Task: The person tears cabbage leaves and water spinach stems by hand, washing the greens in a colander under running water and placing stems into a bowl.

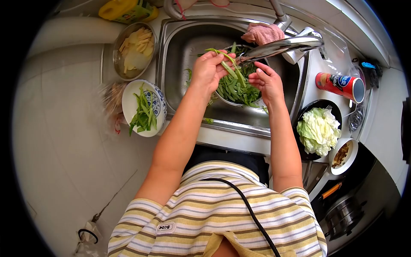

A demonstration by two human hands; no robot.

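Observation:
My left hand (pixel 207 70) is closed on a green vegetable stalk (pixel 230 70) with leaves, held above the sink. To the right of it, my right hand (pixel 268 83) has its fingers loosely bent and apart, with nothing visible in them; its fingertips are close to the stalk's lower end. Below both hands, a round metal bowl or strainer full of leafy greens (pixel 233 91) stands in the steel sink (pixel 180 55). A patterned white bowl (pixel 127 105) left of the sink holds more green stalks and leaves (pixel 144 112).
The faucet (pixel 282 46) reaches over the greens, beside a pink cloth (pixel 262 33). A metal bowl of pale slices (pixel 136 49) stands left. To the right are a red can (pixel 338 85), cabbage leaves (pixel 319 130) in a black pan, a small white bowl (pixel 352 155) and a pot (pixel 344 214).

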